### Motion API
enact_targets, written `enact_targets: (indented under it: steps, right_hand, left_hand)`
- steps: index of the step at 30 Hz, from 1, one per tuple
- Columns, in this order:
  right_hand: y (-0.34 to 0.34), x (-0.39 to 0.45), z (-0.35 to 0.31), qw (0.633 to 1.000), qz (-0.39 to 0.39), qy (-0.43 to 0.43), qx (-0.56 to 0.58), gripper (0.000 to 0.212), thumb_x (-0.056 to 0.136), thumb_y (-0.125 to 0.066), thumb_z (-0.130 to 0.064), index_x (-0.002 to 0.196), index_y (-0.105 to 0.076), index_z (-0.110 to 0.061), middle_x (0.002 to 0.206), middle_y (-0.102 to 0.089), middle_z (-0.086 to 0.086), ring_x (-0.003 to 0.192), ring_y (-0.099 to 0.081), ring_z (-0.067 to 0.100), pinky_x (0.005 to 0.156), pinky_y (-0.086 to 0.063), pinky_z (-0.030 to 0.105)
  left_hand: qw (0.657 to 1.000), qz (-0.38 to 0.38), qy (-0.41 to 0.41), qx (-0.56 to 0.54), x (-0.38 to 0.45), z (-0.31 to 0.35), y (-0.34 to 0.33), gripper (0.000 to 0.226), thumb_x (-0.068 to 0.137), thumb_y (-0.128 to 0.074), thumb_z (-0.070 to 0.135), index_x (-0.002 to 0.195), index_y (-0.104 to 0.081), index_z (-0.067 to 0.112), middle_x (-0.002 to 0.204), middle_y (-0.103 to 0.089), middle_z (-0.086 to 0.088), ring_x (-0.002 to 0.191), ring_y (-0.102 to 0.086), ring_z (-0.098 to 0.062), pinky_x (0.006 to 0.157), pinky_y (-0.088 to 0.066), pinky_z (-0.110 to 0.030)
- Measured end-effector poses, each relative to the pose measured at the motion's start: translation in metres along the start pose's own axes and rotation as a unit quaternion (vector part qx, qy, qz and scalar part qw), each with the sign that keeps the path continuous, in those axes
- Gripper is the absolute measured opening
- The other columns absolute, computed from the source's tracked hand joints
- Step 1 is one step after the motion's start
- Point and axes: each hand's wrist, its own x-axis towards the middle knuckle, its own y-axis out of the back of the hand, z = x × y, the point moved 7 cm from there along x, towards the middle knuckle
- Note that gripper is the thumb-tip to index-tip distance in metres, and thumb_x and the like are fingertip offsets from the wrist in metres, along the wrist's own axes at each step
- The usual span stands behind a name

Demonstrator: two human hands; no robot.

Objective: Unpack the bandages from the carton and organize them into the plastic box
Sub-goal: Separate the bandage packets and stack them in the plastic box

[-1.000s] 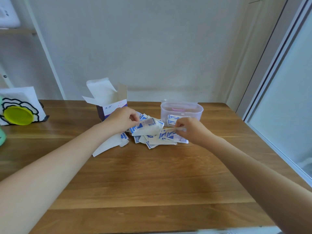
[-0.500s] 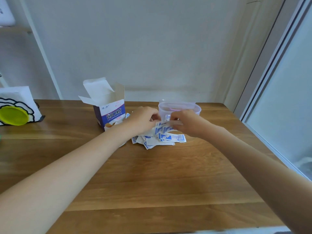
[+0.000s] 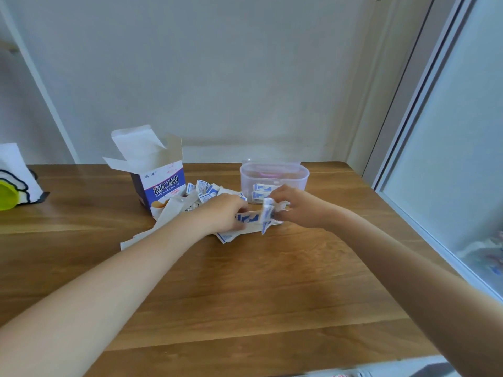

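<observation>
On the wooden table, open carton left, plastic box right, loose bandages piled between; left hand and right hand pinch a bandage bundle, which may fan out and spill if either pinch loosens.

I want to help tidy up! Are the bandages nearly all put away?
Not yet. The carton is open and a few bandages sit in the plastic box. The left hand and right hand hold some more. A loose pile waits on the table.
</observation>
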Motion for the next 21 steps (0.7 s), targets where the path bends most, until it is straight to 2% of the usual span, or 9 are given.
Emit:
enact_targets:
  steps: [3,6,8,10,13,15,17,19,21]
  right_hand:
    - [-0.01,0.003,-0.004,0.999,-0.029,0.003,-0.035,0.029,0.089,-0.057,-0.015,0.116,-0.06,-0.004,0.123,-0.054,0.004,0.112,-0.05,0.022,0.094,-0.042,0.031]
    - [-0.011,0.007,-0.005,0.999,-0.005,0.001,-0.045,0.014,0.092,-0.054,-0.018,0.094,-0.06,-0.006,0.09,-0.058,0.003,0.083,-0.051,0.02,0.066,-0.038,0.02]
    - [-0.002,0.007,-0.007,0.999,0.043,0.002,-0.026,0.013,0.093,-0.052,-0.017,0.084,-0.056,-0.008,0.077,-0.052,0.001,0.071,-0.046,0.017,0.057,-0.032,0.018]
    - [0.006,0.006,-0.008,0.997,0.075,0.011,0.009,0.012,0.092,-0.053,-0.012,0.102,-0.054,-0.005,0.089,-0.057,0.003,0.079,-0.051,0.018,0.062,-0.037,0.019]
    - [0.011,0.003,-0.004,0.997,0.074,0.015,0.032,0.023,0.091,-0.054,-0.008,0.114,-0.051,-0.007,0.101,-0.059,0.003,0.086,-0.056,0.018,0.062,-0.041,0.015]
    - [0.012,0.0,0.001,0.996,0.081,0.015,0.015,0.008,0.091,-0.053,-0.006,0.097,-0.056,-0.01,0.09,-0.058,0.001,0.078,-0.051,0.015,0.055,-0.037,0.008]
    - [0.006,-0.005,0.004,0.998,0.065,0.018,-0.012,0.019,0.092,-0.052,-0.004,0.076,-0.05,-0.016,0.076,-0.051,-0.004,0.071,-0.047,0.014,0.054,-0.037,0.008]
    - [-0.009,-0.008,0.007,0.998,0.024,0.021,-0.06,0.009,0.091,-0.051,-0.005,0.093,-0.058,-0.012,0.086,-0.053,-0.004,0.081,-0.049,0.016,0.063,-0.035,0.011]
    - [-0.019,-0.012,0.007,0.996,-0.005,0.021,-0.083,0.029,0.089,-0.054,-0.008,0.118,-0.055,-0.014,0.105,-0.057,0.0,0.096,-0.052,0.018,0.077,-0.039,0.022]
  left_hand:
    - [1.0,-0.003,0.007,-0.024,-0.001,-0.001,-0.001,0.017,0.089,-0.057,0.029,0.091,-0.06,0.012,0.074,-0.052,0.002,0.071,-0.05,-0.016,0.053,-0.032,-0.021]
    - [0.998,0.01,0.012,-0.054,0.002,-0.002,0.005,0.014,0.091,-0.053,0.017,0.078,-0.055,0.014,0.069,-0.049,0.004,0.071,-0.051,-0.018,0.053,-0.032,-0.021]
    - [0.995,0.028,0.021,-0.095,0.001,-0.004,0.014,0.008,0.09,-0.057,0.017,0.088,-0.061,0.011,0.076,-0.056,0.003,0.08,-0.055,-0.021,0.059,-0.039,-0.024]
    - [0.991,0.044,0.025,-0.123,-0.002,-0.004,0.022,0.023,0.091,-0.058,0.024,0.104,-0.063,0.007,0.091,-0.064,-0.004,0.085,-0.059,-0.021,0.07,-0.044,-0.029]
    - [0.986,0.025,0.02,-0.161,-0.006,-0.001,0.019,0.024,0.098,-0.042,0.017,0.11,-0.057,0.003,0.088,-0.064,-0.001,0.068,-0.056,-0.007,0.061,-0.042,-0.019]
    - [0.984,0.016,0.023,-0.179,-0.008,-0.004,0.013,0.022,0.096,-0.04,0.01,0.114,-0.052,0.009,0.089,-0.06,0.006,0.064,-0.05,0.001,0.057,-0.041,-0.014]
    - [0.985,0.001,0.021,-0.173,-0.011,-0.006,0.004,0.026,0.092,-0.048,0.01,0.116,-0.043,0.018,0.101,-0.057,0.006,0.066,-0.05,-0.001,0.055,-0.041,-0.013]
    - [0.986,-0.029,0.013,-0.166,-0.014,-0.002,-0.006,0.044,0.087,-0.058,0.015,0.125,-0.036,0.02,0.107,-0.051,0.003,0.069,-0.051,-0.006,0.062,-0.043,-0.019]
    - [0.99,-0.035,0.001,-0.134,-0.016,0.006,-0.014,0.056,0.085,-0.064,0.024,0.131,-0.034,0.02,0.114,-0.044,0.002,0.077,-0.05,-0.007,0.071,-0.041,-0.023]
